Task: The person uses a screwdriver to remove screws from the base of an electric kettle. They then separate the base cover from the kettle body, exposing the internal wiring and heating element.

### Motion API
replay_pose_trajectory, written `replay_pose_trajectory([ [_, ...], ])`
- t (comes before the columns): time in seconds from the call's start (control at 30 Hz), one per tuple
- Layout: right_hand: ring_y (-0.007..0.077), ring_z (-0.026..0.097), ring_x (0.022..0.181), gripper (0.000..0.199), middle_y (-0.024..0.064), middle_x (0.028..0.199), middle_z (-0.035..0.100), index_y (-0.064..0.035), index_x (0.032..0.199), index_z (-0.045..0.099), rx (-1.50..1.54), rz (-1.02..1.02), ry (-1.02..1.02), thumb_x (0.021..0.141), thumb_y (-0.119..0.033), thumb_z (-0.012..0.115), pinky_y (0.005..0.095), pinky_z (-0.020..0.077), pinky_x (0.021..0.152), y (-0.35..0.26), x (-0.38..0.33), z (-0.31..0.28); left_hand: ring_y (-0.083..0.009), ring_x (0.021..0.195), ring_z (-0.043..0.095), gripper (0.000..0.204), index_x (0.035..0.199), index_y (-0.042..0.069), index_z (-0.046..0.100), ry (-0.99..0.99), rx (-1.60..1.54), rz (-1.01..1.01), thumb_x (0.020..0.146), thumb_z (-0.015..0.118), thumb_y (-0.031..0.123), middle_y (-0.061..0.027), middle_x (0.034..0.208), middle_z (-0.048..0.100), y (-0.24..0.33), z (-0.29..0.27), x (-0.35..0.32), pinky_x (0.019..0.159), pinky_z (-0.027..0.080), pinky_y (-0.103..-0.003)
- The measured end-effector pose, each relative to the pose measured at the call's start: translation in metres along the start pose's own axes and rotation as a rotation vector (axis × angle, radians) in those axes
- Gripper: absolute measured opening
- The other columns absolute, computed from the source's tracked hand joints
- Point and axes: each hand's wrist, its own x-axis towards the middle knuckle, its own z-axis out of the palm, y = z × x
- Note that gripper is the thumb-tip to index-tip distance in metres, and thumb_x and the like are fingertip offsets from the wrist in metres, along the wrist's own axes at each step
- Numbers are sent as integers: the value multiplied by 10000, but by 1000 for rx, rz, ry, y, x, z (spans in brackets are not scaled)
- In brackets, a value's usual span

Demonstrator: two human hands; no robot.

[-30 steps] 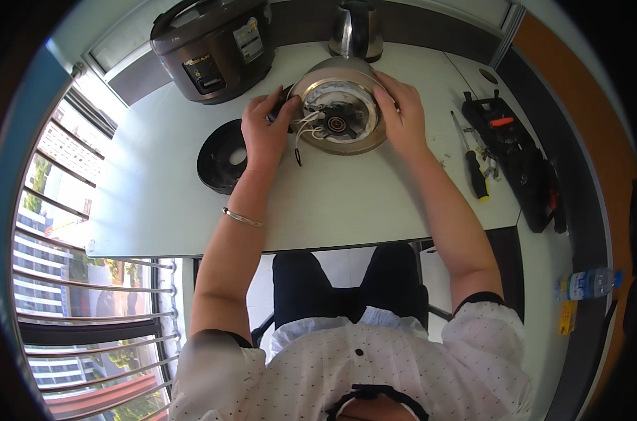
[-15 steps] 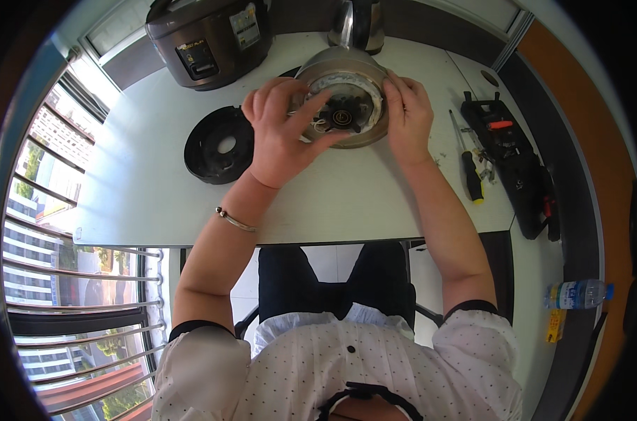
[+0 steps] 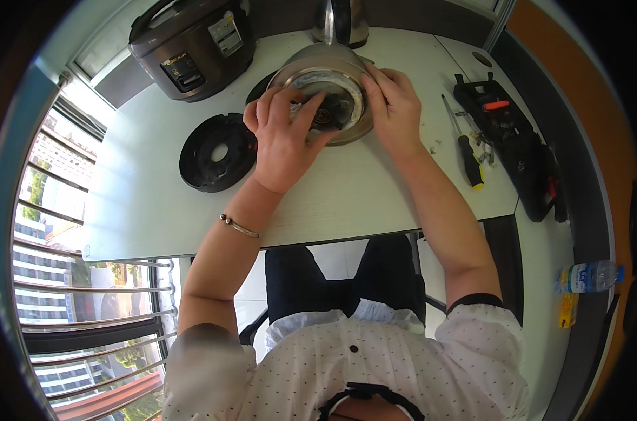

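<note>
A steel electric kettle (image 3: 360, 130) lies tipped on the white table, its opened underside facing me. In its middle sits a black round connector (image 3: 323, 114), with pale crust and wires around it. My left hand (image 3: 280, 144) reaches into the underside, thumb and fingers bent around the connector; some fingertips are hidden. With fingers wrapped over the kettle's right rim, my right hand (image 3: 397, 116) holds it. A black round base cover (image 3: 197, 158) with a central hole lies left of my left hand. Behind the kettle a dark round piece (image 3: 261, 88) partly shows.
A brown rice cooker (image 3: 192, 56) stands at the back left, and a second kettle (image 3: 353, 28) at the back. On the right lie a yellow-and-black screwdriver (image 3: 470, 161), small loose pieces (image 3: 481, 144) and a black tool case (image 3: 515, 140). A water bottle (image 3: 591, 276) is farther right.
The whole view has shifted slightly. My left fingers have drawn closer around the connector, while my right hand keeps hold of the kettle's rim.
</note>
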Motion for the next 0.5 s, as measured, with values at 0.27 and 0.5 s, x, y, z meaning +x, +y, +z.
replay_pose_trajectory([
  [0.27, 270, 621, 698, 235, 132, 916, 610, -44, 1033, 658, -50, -25, 10, 868, -203, 605, 335, 507, 634, 2, -1, -2, -256, 1062, 454, 443, 999, 144, 670, -22, -59, -13, 586, 787, 255, -33, 1020, 538, -3, 2, 0, 908, 268, -401],
  [0.5, 289, 626, 731, 243, 144, 919, 616, -48, 1029, 660, -52, -10, 17, 874, -222, 592, 346, 515, 656, 2, 1, -4, -264, 1053, 462, 449, 997, 132, 666, -64, -138, 0, 574, 799, 203, -43, 1030, 544, -8, -3, 3, 924, 276, -401],
])
